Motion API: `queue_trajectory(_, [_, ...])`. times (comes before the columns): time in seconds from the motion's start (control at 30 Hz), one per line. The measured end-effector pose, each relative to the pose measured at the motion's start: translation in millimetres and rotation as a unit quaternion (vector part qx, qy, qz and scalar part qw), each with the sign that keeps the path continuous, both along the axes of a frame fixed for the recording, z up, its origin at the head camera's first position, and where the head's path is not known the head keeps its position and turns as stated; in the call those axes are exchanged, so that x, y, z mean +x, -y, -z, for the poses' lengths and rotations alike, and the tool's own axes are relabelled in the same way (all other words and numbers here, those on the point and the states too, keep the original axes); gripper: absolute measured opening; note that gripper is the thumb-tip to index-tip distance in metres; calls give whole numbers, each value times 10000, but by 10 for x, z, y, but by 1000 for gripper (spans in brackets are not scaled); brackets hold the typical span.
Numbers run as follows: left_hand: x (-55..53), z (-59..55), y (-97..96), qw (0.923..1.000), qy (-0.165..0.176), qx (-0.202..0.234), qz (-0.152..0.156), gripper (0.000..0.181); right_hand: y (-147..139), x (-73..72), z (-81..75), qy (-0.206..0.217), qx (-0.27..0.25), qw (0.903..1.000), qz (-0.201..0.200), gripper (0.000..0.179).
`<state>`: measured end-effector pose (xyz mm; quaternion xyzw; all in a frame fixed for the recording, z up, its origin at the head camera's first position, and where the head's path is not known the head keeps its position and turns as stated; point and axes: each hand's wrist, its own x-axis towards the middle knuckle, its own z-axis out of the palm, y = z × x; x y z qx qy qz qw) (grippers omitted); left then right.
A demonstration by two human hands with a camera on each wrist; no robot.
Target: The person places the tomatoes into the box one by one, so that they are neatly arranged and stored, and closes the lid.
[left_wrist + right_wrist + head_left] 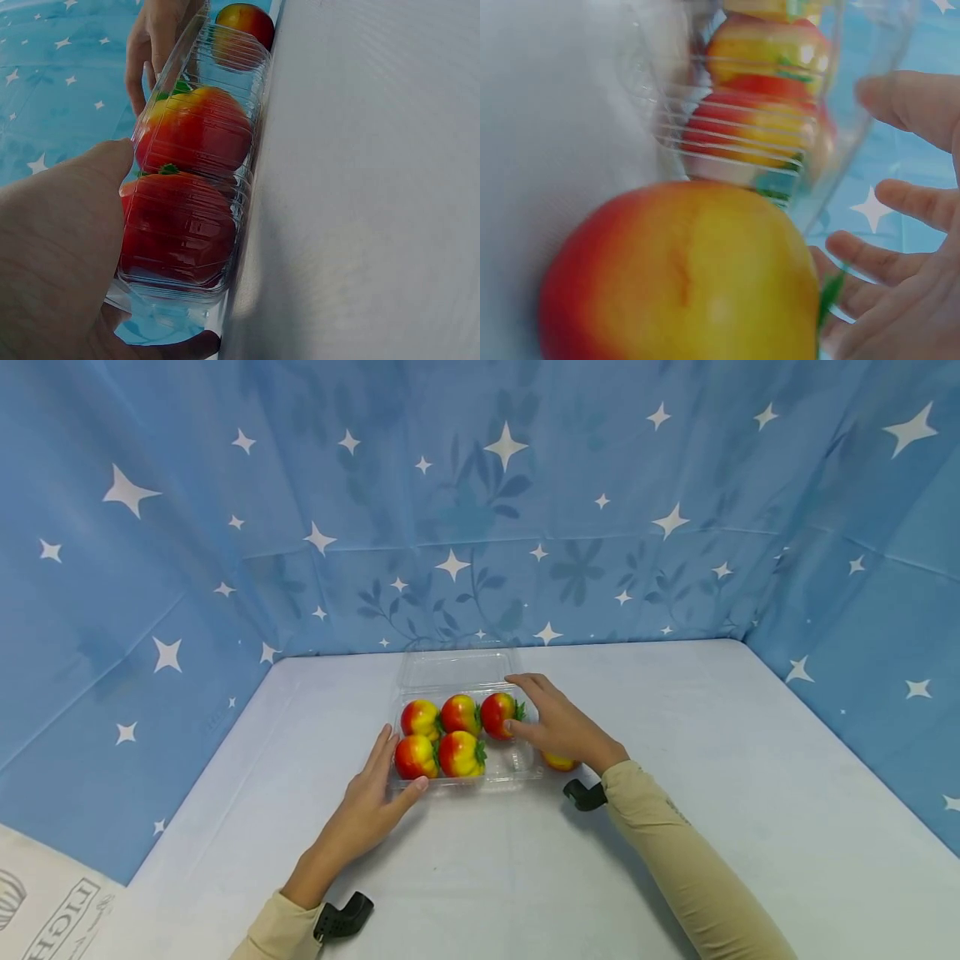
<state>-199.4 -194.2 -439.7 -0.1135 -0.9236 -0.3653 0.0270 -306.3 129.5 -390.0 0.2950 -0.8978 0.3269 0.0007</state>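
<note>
A clear plastic clamshell box [491, 779] lies on the table with its lid [457, 668] folded back. It contains several red-and-yellow fruits [462, 753] with green leaves. My left hand [365, 806] rests against the box's left end, fingers straight along that side, thumb at the front edge. Over the right end of the box is my right hand [558, 720], its fingers spread, nearest the back-right fruit [497, 714]. The right wrist view shows no fruit gripped by that hand. Another such fruit [682, 277] sits outside the box, partly hidden by the right hand in the head view.
A white cloth covers the table [675, 710]. Blue curtains with white stars [450, 568] hang along its back and sides. A pale printed cloth [52, 893] shows at the lower left. Black wrist straps [343, 917] sit on both wrists.
</note>
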Motion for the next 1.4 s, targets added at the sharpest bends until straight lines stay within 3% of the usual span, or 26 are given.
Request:
queue_trajectory(0.33, [1,-1,-1,10000,-2,8,-18,99,-123,-15,-73,73,-27,9998,180,73])
queue_trajectory(0.73, [6,-22,-8,10000,-1,-13,-17,99,-331,-58,-132,475,-69,9984,310,70])
queue_trajectory(1.4, [5,-12,-6,10000,41,-34,-47,100,-526,-110,-120,1083,691,9916,128,56])
